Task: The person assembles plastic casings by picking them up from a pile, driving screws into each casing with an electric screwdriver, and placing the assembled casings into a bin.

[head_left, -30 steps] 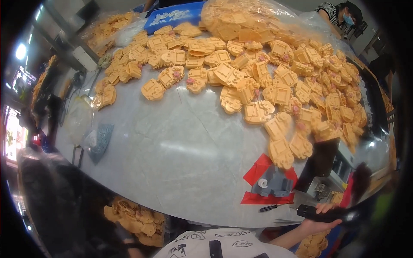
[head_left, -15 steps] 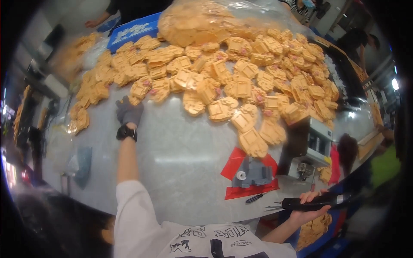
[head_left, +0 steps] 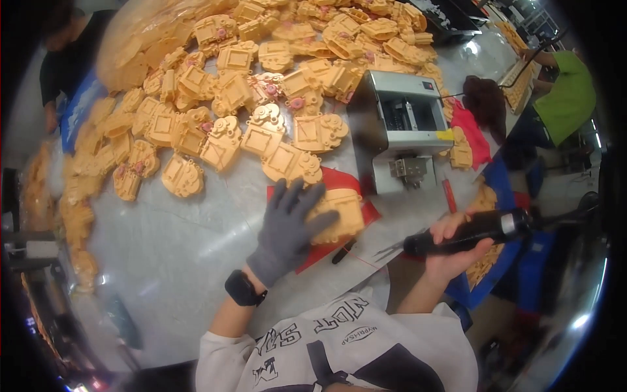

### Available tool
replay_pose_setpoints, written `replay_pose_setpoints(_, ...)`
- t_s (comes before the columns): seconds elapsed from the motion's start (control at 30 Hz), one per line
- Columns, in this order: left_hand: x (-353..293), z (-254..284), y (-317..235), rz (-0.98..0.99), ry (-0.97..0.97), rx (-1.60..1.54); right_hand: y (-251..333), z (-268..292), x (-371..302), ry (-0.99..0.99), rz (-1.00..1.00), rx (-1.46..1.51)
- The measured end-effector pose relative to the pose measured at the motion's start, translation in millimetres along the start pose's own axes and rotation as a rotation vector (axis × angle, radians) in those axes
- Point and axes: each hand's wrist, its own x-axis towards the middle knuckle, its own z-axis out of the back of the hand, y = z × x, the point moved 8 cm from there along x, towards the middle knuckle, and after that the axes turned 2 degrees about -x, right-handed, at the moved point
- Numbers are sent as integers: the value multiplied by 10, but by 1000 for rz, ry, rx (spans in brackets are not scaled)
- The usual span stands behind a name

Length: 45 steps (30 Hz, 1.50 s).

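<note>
Grey tabletop (head_left: 170, 248) lies bare left of red mat (head_left: 326, 251). Gloved left hand (head_left: 287, 225), fingers spread flat, presses orange plastic part (head_left: 339, 212); right hand (head_left: 457, 245) grips black tool (head_left: 470, 232).

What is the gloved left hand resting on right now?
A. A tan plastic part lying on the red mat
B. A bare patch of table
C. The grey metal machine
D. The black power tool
A: the gloved left hand lies flat on a tan plastic part that sits on the red mat, while the bare right hand grips the black power tool, apart from the grey machine.
</note>
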Motion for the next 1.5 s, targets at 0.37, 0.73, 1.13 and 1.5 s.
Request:
replay_pose_setpoints(0.37,-223,-35,-27,222,-104,287,-57,288,-47,-110,-39,-37)
replay_pose_setpoints(0.73,265,310,-384,173,-149,273,366,-104,318,35,336,-60)
replay_pose_setpoints(1.13,-218,-252,63,253,-175,105,38,-603,722,178,285,-264)
replay_pose_setpoints(1.5,-467,-284,219,320,-314,-63,76,-1164,9,628,186,157)
